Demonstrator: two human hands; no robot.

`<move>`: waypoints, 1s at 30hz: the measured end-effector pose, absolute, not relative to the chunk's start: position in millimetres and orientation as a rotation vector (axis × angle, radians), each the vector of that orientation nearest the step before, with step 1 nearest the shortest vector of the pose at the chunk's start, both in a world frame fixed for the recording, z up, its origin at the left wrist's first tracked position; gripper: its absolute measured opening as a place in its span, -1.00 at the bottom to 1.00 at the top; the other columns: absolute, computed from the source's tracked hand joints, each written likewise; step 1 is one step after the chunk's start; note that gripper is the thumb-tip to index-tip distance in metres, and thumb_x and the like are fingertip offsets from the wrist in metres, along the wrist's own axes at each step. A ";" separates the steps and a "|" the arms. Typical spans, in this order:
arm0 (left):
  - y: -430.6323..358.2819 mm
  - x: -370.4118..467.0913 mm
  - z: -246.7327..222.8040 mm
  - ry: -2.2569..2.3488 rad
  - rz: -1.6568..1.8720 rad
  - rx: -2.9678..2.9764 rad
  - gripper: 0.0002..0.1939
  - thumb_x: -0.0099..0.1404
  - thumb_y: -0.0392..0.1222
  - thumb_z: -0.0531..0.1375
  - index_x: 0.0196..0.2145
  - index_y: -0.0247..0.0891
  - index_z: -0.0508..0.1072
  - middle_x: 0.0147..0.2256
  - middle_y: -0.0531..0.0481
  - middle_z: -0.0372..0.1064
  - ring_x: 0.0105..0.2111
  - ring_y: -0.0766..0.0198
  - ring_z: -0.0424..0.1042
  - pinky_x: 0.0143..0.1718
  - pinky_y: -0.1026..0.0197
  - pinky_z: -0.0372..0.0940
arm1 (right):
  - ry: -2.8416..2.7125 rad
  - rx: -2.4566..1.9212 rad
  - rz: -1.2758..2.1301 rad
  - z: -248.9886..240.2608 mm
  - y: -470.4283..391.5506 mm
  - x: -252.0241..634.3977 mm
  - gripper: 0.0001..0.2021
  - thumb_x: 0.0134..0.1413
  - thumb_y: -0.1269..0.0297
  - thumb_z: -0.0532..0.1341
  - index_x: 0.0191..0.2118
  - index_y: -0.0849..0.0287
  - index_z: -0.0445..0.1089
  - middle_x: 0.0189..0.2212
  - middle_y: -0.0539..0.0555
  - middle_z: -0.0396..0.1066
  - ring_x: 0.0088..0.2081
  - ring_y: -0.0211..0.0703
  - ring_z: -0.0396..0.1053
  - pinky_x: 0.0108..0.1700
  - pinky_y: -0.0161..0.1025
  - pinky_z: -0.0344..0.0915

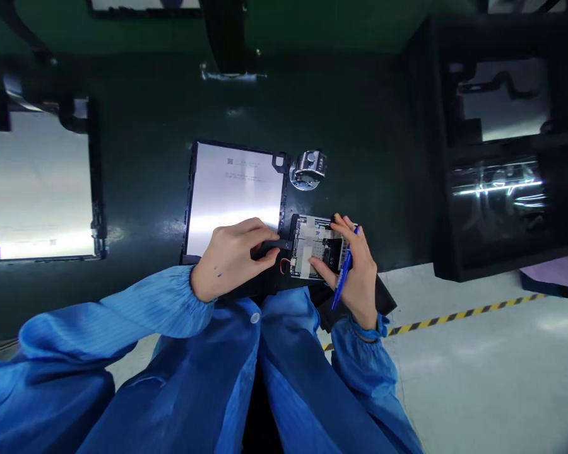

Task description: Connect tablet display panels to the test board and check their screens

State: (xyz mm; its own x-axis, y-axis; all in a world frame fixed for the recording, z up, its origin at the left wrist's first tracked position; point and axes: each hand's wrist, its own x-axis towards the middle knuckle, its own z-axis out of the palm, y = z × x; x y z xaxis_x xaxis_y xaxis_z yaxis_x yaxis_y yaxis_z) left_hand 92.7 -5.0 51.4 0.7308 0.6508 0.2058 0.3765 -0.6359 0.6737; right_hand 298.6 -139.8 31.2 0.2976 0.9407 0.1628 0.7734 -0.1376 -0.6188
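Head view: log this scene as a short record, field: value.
left hand: the left hand pinches a black strip, its end at the circuit board's left edge
right hand: the right hand has thumb and fingertips on the circuit board, and also holds a blue pen
board details: pale tape on top; red wire at lower left
beside board: silver panel in a black frame
behind board: shiny metal object, identity unclear
far left: another silver panel
far right: black tray with two compartments

An electronics workshop: bare boards (pixel 308 243) on a dark tabletop (pixel 360 120), blue smock (pixel 161 302), hazard-striped floor (pixel 478 372)
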 end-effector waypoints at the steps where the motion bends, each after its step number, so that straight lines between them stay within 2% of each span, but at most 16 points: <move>1: -5.6 93.5 50.2 0.779 0.582 2.326 -0.90 0.25 -0.28 0.25 -0.28 -0.21 0.57 -0.32 0.00 0.55 -0.46 0.30 0.48 -0.42 0.25 0.41 | -1.521 -1.956 0.353 30.9 -139.8 298.6 -0.43 0.11 0.06 0.34 0.20 0.05 0.26 0.27 0.19 0.31 0.34 0.13 0.19 0.40 0.31 0.00; 11: -11.3 99.9 48.7 0.830 0.616 2.305 -0.92 0.25 -0.30 0.29 -0.27 -0.24 0.58 -0.37 0.03 0.53 -0.50 0.35 0.43 -0.42 0.28 0.39 | -1.523 -1.940 0.343 30.6 -139.0 297.7 -0.47 0.10 0.07 0.35 0.15 0.07 0.29 0.26 0.18 0.32 0.34 0.14 0.19 0.39 0.29 0.02; 25: -11.5 99.0 46.1 0.797 0.602 2.336 -0.92 0.27 -0.30 0.26 -0.28 -0.21 0.58 -0.36 0.03 0.54 -0.48 0.33 0.47 -0.42 0.25 0.42 | -1.515 -1.946 0.350 30.1 -139.4 297.8 -0.51 0.13 0.03 0.31 0.13 0.04 0.29 0.26 0.17 0.33 0.34 0.16 0.20 0.38 0.32 0.02; 30: -10.3 101.0 43.6 0.773 0.620 2.355 -0.91 0.28 -0.30 0.25 -0.28 -0.24 0.58 -0.32 -0.01 0.56 -0.47 0.31 0.49 -0.42 0.25 0.41 | -1.476 -1.973 0.356 34.6 -135.6 295.5 -0.48 0.11 0.04 0.32 0.15 0.03 0.27 0.26 0.14 0.33 0.31 0.15 0.23 0.38 0.27 0.05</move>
State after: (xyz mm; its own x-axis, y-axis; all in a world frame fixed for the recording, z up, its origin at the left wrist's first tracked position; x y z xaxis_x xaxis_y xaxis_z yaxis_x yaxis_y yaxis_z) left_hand 101.0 -10.3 43.6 0.7242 0.6455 0.2426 0.3769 -0.6652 0.6446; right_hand 295.5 -135.6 34.6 0.3327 0.9300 0.1562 0.7563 -0.1642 -0.6333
